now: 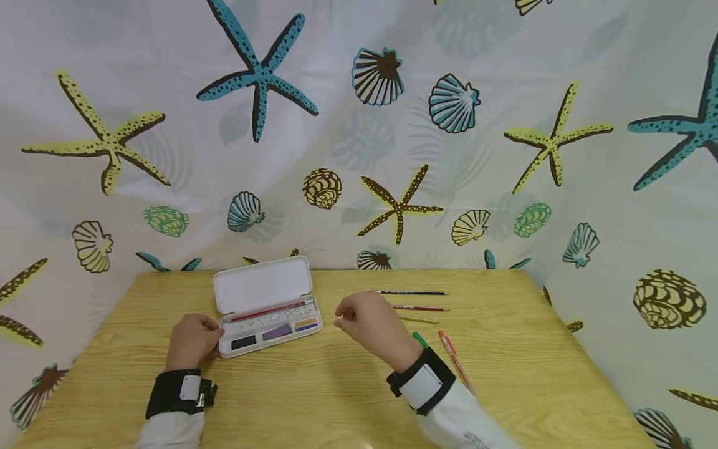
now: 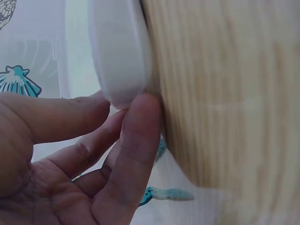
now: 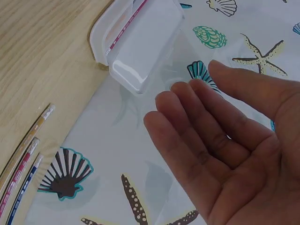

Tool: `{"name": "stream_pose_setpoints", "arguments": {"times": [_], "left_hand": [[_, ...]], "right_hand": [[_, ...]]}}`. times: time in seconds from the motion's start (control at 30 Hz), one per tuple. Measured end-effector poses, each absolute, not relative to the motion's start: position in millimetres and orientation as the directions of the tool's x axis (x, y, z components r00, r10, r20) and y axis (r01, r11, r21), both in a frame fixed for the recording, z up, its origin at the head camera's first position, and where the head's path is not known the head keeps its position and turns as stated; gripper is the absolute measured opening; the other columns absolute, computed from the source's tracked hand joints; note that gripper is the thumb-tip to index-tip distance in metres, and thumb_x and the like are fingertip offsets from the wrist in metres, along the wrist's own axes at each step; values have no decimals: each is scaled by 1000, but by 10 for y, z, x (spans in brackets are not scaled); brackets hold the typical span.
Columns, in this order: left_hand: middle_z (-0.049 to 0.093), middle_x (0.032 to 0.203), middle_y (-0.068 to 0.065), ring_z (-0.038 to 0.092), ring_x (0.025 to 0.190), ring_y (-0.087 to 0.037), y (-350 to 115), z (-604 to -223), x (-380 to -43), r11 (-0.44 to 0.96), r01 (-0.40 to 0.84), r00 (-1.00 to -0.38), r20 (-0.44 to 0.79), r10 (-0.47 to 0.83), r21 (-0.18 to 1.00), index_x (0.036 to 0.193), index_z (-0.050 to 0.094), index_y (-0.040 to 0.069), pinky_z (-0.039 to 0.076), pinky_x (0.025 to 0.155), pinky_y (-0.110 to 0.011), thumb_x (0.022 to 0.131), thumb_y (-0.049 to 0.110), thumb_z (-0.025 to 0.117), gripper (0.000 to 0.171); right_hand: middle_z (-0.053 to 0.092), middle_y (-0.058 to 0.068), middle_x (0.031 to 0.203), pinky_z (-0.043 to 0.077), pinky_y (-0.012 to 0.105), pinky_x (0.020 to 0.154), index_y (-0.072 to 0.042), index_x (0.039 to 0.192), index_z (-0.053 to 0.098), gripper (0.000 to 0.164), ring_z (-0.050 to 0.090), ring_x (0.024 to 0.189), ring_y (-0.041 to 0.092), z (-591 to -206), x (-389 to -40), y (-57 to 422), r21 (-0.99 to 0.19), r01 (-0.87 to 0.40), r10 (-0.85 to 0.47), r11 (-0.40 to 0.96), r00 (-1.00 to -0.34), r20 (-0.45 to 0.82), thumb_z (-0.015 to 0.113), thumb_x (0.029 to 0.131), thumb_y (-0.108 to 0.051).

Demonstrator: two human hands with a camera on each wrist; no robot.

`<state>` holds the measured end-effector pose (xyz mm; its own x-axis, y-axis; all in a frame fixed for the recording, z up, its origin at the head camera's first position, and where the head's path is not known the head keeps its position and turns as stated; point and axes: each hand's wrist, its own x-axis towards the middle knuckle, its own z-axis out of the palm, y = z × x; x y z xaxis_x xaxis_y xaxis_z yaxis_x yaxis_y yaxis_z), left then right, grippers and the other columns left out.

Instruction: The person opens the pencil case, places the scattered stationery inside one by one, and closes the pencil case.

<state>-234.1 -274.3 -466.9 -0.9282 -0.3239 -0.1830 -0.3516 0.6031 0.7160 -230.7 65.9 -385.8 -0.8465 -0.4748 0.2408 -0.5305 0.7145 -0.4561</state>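
Note:
An open white pencil case [image 1: 260,338] lies on the table with its lid [image 1: 263,285] folded back. Inside are a red pencil [image 1: 269,311], a black block [image 1: 244,342], a purple block [image 1: 277,331] and a small orange-and-blue block [image 1: 306,324]. My left hand [image 1: 193,342] pinches the case's left end between thumb and fingers, which the left wrist view shows close up. Just right of the case, my right hand [image 1: 373,321] hovers over the table, holding nothing. Its fingers [image 3: 180,126] are loosely bent, with the thumb apart from them.
Right of my right hand lie a dark blue pencil [image 1: 417,292], a red pencil [image 1: 423,308] and a yellow pencil [image 1: 419,320], partly hidden. Nearer are a green pen [image 1: 419,339] and an orange-red pen [image 1: 453,357], partly covered by my arm. A patterned curtain [image 1: 336,237] hangs behind the table.

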Motion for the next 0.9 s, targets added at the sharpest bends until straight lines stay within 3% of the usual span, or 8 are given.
{"name": "stream_pose_setpoints", "arguments": {"times": [0.2,0.37,0.6,0.9], "left_hand": [[64,94,-27,63,64,-23,-2744,-4647,-2332,607,-347,-930,-177,-323,715,110,63,-15,52,55,-29,98,8,64,27],[64,93,-27,63,64,-22,-2745,-4640,-2322,609,-343,-931,-171,-323,715,109,63,-15,53,55,-29,97,8,64,26],[64,94,-27,64,64,-22,-2738,-4633,-2321,607,-336,-933,-167,-319,720,109,63,-15,53,55,-29,97,9,65,27],[64,94,-27,63,63,-22,-2747,-4664,-2336,605,-338,-932,-169,-320,720,109,63,-15,53,55,-29,97,9,65,27]], "right_hand": [[70,-3,83,52,26,67,-9,94,78,6,62,73,9,-3806,-2252,956,-494,-482,-410,724,-876,254,81,89,-12],[69,-4,81,53,30,67,-9,96,78,8,63,73,8,-3771,-2247,1234,-531,-367,-304,764,-930,206,81,89,-11],[73,4,90,57,37,73,-3,107,77,19,68,82,18,-3692,-2234,1663,-571,-226,-187,789,-974,126,78,91,-13],[70,5,87,55,38,69,1,106,76,21,65,78,19,-3794,-2173,2039,-513,-153,-127,845,-988,86,79,90,-13]]}}
